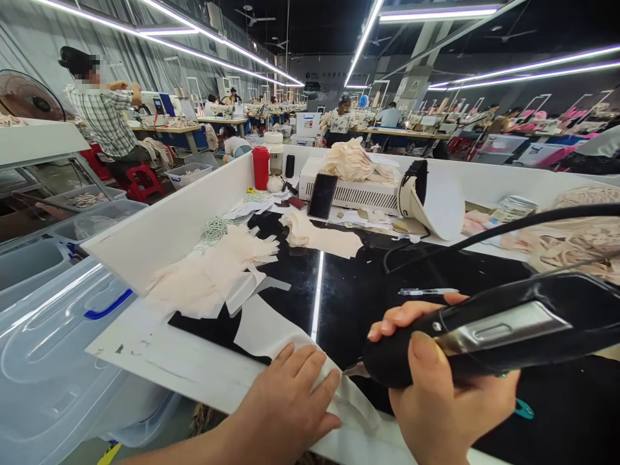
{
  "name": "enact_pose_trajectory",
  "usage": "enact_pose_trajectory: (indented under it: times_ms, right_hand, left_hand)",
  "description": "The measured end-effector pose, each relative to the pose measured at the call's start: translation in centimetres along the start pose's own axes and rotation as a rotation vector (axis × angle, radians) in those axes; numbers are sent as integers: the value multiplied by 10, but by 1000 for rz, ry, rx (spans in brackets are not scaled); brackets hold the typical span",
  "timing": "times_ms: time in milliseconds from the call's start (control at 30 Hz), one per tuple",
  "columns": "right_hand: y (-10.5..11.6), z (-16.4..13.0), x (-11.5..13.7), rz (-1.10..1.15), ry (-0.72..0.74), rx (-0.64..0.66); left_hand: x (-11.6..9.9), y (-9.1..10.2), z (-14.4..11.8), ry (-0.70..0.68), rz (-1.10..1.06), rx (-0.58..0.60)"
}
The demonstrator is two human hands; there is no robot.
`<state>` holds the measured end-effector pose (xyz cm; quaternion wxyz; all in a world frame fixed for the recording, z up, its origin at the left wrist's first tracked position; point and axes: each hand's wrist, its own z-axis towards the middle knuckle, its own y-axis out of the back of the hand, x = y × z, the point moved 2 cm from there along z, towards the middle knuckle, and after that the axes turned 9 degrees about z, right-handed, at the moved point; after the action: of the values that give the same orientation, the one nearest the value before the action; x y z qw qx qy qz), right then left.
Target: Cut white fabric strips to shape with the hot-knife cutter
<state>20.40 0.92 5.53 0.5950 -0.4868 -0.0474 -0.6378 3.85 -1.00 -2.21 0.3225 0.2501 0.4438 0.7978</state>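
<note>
My right hand [438, 394] grips a black hand-held tool with a metal plate [504, 329]; its tip points left, down at a white fabric piece [271, 332] on the black glossy table [358, 290]. A black cable [508, 226] runs from the tool to the upper right. My left hand [285, 403] lies flat with fingers spread, pressing that fabric near the table's front edge. A pile of cream fabric pieces [213, 271] sits to the left.
A pen [426, 292] lies beyond the tool. At the back stand a white machine [353, 190], a phone [322, 196], a red bottle [260, 166] and a white tape roll [429, 197]. Clear plastic bins [53, 361] sit at left. Other people work at distant tables.
</note>
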Motion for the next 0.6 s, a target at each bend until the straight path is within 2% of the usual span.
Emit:
enact_pose_trajectory:
  times_ms: [333, 600]
  right_hand:
    - [-1, 2, 2, -11, -1, -21]
    - [-11, 8, 4, 34, -14, -49]
  left_hand:
    - [-6, -3, 1, 0, 62, -76]
    - [-9, -6, -2, -40, 102, 12]
